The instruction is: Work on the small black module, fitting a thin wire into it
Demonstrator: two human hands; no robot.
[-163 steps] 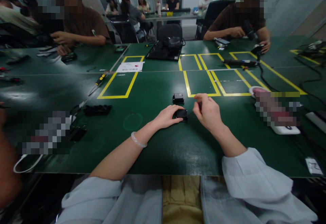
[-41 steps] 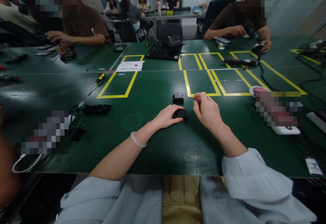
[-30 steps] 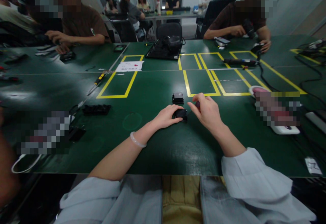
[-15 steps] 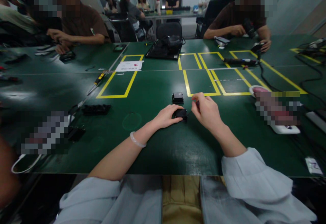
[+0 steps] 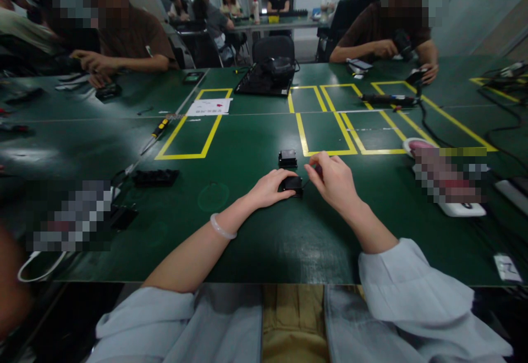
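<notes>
My left hand [image 5: 274, 187] reaches in from the left, thumb and fingers around the sides of a small black boxy part [image 5: 293, 183] that rests on the green table. Just right of this part is my right hand [image 5: 332, 179], its fingers curled into a pinch. A short thin dark line runs from the part toward those fingertips; what the fingers hold is too small and hidden to name. Directly beyond my left hand sits a second black boxy part [image 5: 287, 158] of similar size, touched by neither hand.
Yellow tape frames [image 5: 325, 154] mark the table. To the left lie a black ridged part [image 5: 155, 177] and a yellow-black screwdriver [image 5: 160, 126]. A white power bank [image 5: 462, 207] lies right. Across the table, a co-worker's hand [image 5: 385, 49] holds a dark power tool [image 5: 404, 44].
My right hand's fingertips have shifted slightly left, nearer the black part. My left hand and both parts stay in place.
</notes>
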